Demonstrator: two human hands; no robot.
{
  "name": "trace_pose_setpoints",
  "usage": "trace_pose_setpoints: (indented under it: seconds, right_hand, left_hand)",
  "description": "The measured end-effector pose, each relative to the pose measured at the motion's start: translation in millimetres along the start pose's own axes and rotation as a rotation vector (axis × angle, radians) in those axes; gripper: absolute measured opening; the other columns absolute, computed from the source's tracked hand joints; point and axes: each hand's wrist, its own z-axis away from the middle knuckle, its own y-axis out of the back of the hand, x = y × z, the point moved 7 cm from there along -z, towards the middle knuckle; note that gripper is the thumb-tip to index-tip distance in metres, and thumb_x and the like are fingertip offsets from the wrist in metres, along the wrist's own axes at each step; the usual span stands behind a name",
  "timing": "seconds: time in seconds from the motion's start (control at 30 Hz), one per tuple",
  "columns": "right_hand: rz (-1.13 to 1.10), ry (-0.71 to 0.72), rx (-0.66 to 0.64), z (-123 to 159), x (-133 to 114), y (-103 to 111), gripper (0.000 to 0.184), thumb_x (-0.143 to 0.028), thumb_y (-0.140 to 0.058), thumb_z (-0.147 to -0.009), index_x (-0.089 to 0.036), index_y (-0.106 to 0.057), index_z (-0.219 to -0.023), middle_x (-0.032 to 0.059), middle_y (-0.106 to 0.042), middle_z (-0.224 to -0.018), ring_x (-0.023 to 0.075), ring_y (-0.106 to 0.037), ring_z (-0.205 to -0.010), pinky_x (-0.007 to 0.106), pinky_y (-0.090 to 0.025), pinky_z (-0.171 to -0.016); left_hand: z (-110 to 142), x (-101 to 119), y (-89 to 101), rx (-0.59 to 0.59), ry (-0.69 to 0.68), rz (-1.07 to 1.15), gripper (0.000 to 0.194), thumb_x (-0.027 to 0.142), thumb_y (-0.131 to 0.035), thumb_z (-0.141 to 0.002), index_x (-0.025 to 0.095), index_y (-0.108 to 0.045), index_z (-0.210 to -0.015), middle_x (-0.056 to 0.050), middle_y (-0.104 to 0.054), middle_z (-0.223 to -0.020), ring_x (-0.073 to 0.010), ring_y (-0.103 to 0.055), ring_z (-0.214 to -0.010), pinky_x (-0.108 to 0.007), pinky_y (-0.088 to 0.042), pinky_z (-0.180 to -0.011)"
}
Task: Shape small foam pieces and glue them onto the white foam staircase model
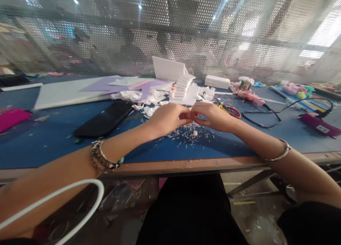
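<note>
My left hand [168, 118] and my right hand [213, 116] meet over the blue table [53, 145], fingertips pinched together on something small that I cannot make out. Under them lies a scatter of white scraps [189, 134]. Just behind the hands stands a white foam staircase model [183, 87] with a white upright panel [167, 69]. Red-handled scissors [231, 111] lie right beside my right hand. A beaded bracelet is on my left wrist, a silver bangle on my right.
A black phone [105, 120] lies left of my hands. White and purple sheets [80, 90] and torn paper [138, 97] fill the back left. A black cable [269, 119], a pink glue gun [250, 96] and a magenta case [319, 126] sit right. A perforated screen backs the table.
</note>
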Motion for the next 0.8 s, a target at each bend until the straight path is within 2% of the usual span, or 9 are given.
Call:
trace_pose_setpoints:
  seconds: [0.13, 0.27, 0.37, 0.57, 0.67, 0.8]
  right_hand:
    - [-0.063, -0.040, 0.150, 3, 6, 18, 0.010, -0.021, -0.050, -0.080, -0.014, -0.055, -0.083, 0.0025, -0.056, -0.079, 0.0088, -0.051, -0.072, 0.021, -0.039, -0.066]
    - [-0.069, -0.099, 0.224, 8, 9, 28, 0.009, -0.019, -0.048, -0.081, -0.014, -0.056, -0.083, 0.0017, -0.057, -0.078, 0.0072, -0.052, -0.070, 0.020, -0.039, -0.066]
    - [-0.007, -0.111, 0.205, 9, 7, 28, 0.011, -0.020, -0.048, -0.082, -0.014, -0.056, -0.083, 0.0031, -0.057, -0.079, 0.0089, -0.051, -0.072, 0.021, -0.039, -0.066]
    - [0.083, -0.107, 0.158, 8, 5, 23, 0.016, -0.023, -0.044, -0.085, -0.014, -0.057, -0.083, 0.0050, -0.057, -0.080, 0.0122, -0.050, -0.076, 0.025, -0.039, -0.068]
    - [-0.019, -0.136, 0.249, 10, 8, 27, 0.012, -0.023, -0.049, -0.083, -0.015, -0.057, -0.082, 0.0028, -0.059, -0.079, 0.0101, -0.053, -0.073, 0.024, -0.040, -0.069]
    - [-0.328, -0.231, 0.359, 14, 20, 27, 0.016, -0.026, -0.051, -0.081, -0.015, -0.054, -0.093, 0.0039, -0.061, -0.089, 0.0098, -0.057, -0.081, 0.024, -0.044, -0.073]
  left_hand:
    - [-8, 9, 23.6, 0.130, -0.023, -0.068, 0.021, 0.037, -0.057, -0.073, 0.019, -0.065, -0.067, -0.002, -0.064, -0.064, -0.0133, -0.055, -0.058, -0.026, -0.035, -0.056]
    - [-14, 14, 27.8, 0.143, -0.066, -0.022, 0.020, 0.037, -0.060, -0.072, 0.018, -0.065, -0.067, -0.001, -0.064, -0.062, -0.0117, -0.053, -0.055, -0.025, -0.035, -0.055]
    - [-16, 13, 23.9, 0.141, -0.100, -0.017, 0.023, 0.040, -0.059, -0.073, 0.018, -0.064, -0.070, -0.002, -0.065, -0.066, -0.0124, -0.055, -0.058, -0.025, -0.035, -0.055]
    - [-12, 19, 19.8, 0.221, -0.242, -0.238, 0.031, 0.045, -0.051, -0.080, 0.018, -0.064, -0.070, -0.001, -0.064, -0.065, -0.0147, -0.056, -0.064, -0.030, -0.037, -0.068]
    - [-11, 17, 19.7, 0.222, -0.203, -0.095, 0.028, 0.041, -0.052, -0.081, 0.017, -0.062, -0.069, -0.001, -0.063, -0.065, -0.0123, -0.055, -0.062, -0.027, -0.039, -0.065]
    - [-9, 15, 24.6, 0.291, -0.165, 0.153, 0.026, 0.037, -0.052, -0.081, 0.016, -0.062, -0.071, -0.001, -0.062, -0.068, -0.0097, -0.054, -0.060, -0.022, -0.041, -0.060]
